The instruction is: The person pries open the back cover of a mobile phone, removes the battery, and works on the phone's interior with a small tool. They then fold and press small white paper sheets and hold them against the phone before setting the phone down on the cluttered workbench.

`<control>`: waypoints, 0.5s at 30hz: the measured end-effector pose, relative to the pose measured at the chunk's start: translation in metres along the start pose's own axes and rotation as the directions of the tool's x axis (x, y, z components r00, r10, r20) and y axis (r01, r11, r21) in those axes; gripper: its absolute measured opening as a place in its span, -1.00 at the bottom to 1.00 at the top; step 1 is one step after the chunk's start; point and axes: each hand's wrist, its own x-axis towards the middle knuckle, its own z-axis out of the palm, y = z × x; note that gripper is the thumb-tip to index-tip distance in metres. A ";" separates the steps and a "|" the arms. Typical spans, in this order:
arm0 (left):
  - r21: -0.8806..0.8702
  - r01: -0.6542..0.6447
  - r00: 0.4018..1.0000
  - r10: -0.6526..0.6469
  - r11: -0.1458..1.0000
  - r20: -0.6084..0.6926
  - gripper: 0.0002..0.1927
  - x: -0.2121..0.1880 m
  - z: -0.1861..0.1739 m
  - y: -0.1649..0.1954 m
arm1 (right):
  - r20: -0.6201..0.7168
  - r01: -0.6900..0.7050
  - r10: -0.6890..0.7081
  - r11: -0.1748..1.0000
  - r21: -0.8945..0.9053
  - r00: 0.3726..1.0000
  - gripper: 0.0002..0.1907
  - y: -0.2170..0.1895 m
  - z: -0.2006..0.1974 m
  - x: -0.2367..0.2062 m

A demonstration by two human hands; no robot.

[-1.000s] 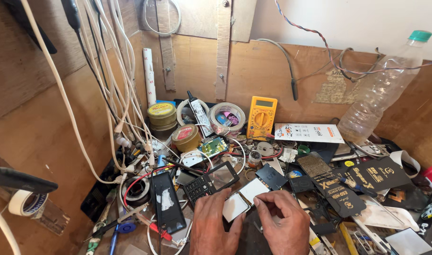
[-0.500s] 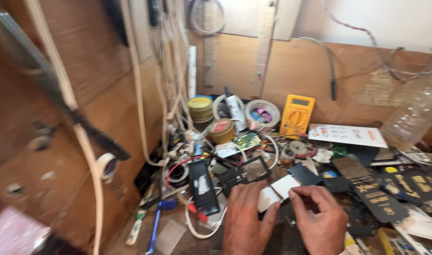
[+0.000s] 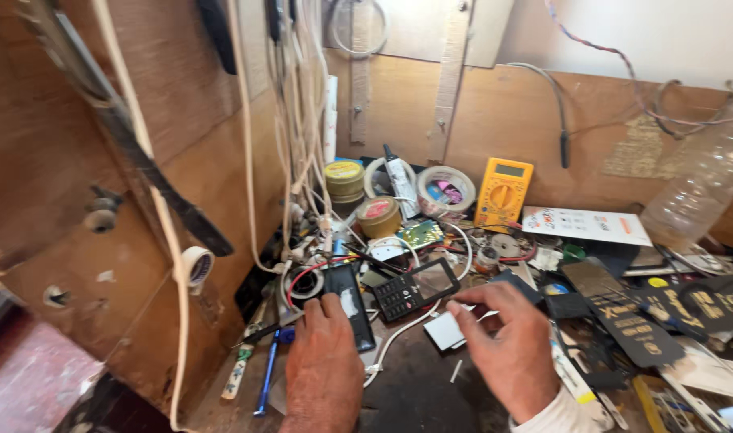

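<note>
a cluttered wooden workbench (image 3: 431,393) is shown from above, bounded by plywood walls. the left hand (image 3: 322,361) is laid palm down on the bench, its fingers held together and extended, the fingertips touching the lower end of a long black phone part (image 3: 349,305) that lies just left of the keypad phone front (image 3: 415,289). the right hand (image 3: 507,345) is held over the bench beside a small white plate (image 3: 447,330); its forefinger and thumb are brought close together at the plate's upper edge, but whether anything is pinched between them cannot be told. the keypad phone front is placed between the two hands, slightly beyond them, tilted, its empty screen window toward the right. a white cable (image 3: 398,337) is seen curving beneath it. behind, a yellow multimeter (image 3: 503,192) is propped against the back wall, with rolls of tape (image 3: 447,188) and round tins (image 3: 345,178) to its left. black printed cards (image 3: 623,321) are spread on the right, and a clear plastic bottle (image 3: 695,200) is leaned in the corner.
</note>
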 end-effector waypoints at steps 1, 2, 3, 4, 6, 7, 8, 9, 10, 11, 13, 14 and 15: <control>0.005 0.002 1.000 -0.002 1.000 0.001 -0.57 0.001 0.001 0.002 | 0.017 -0.012 0.012 1.000 0.014 1.000 -0.84 0.000 -0.001 -0.003; 0.014 -0.009 1.000 0.009 1.000 -0.005 -0.60 0.001 0.001 0.002 | 0.031 -0.051 0.051 0.999 -0.008 0.998 -0.84 0.001 -0.002 -0.007; 0.023 -0.018 1.000 0.019 1.000 -0.015 -0.62 0.003 0.000 0.001 | 0.044 -0.085 0.086 0.996 -0.029 0.995 -0.85 0.003 -0.004 -0.010; 0.036 -0.025 0.999 0.026 0.999 -0.026 -0.65 0.004 -0.002 0.001 | 0.057 -0.118 0.121 0.992 -0.048 0.991 -0.85 0.005 -0.005 -0.014; -0.022 -0.045 0.998 0.044 0.999 -0.047 -0.62 0.002 -0.005 0.001 | 0.041 -0.129 0.130 0.991 -0.027 0.991 -0.83 0.009 -0.009 -0.022; -0.051 -0.057 0.997 0.054 0.997 -0.055 -0.60 0.001 -0.008 0.002 | 0.032 -0.137 0.137 0.990 -0.017 0.990 -0.82 0.012 -0.012 -0.025; -0.158 -0.088 0.994 0.077 0.983 -0.074 -0.62 -0.001 -0.009 0.005 | 0.051 -0.267 0.264 0.961 0.068 0.963 -0.78 0.015 -0.013 -0.027; -0.265 -0.121 0.990 0.099 0.957 -0.096 -0.63 -0.002 -0.009 0.012 | 0.075 -0.390 0.383 0.908 0.150 0.921 -0.74 0.017 -0.015 -0.029; -0.371 -0.150 0.986 0.114 0.917 -0.119 -0.65 -0.004 -0.006 0.021 | 0.109 -0.504 0.493 0.834 0.224 0.863 -0.70 0.020 -0.017 -0.031; -0.452 -0.169 0.985 0.143 0.876 -0.092 -0.65 -0.007 -0.002 0.034 | 0.159 -0.524 0.500 0.794 0.308 0.851 -0.67 0.023 -0.018 -0.032; -0.600 -0.197 0.977 0.208 0.775 -0.052 -0.65 -0.014 0.011 0.063 | 0.258 -0.553 0.491 0.689 0.468 0.832 -0.61 0.031 -0.016 -0.031; -0.634 -0.159 0.975 0.223 0.757 0.021 -0.67 -0.017 0.016 0.074 | 0.275 -0.569 0.503 0.654 0.498 0.819 -0.61 0.035 -0.015 -0.032; -0.664 -0.121 0.967 0.239 0.738 0.090 -0.68 -0.018 0.021 0.085 | 0.292 -0.581 0.511 0.619 0.529 0.809 -0.61 0.039 -0.014 -0.033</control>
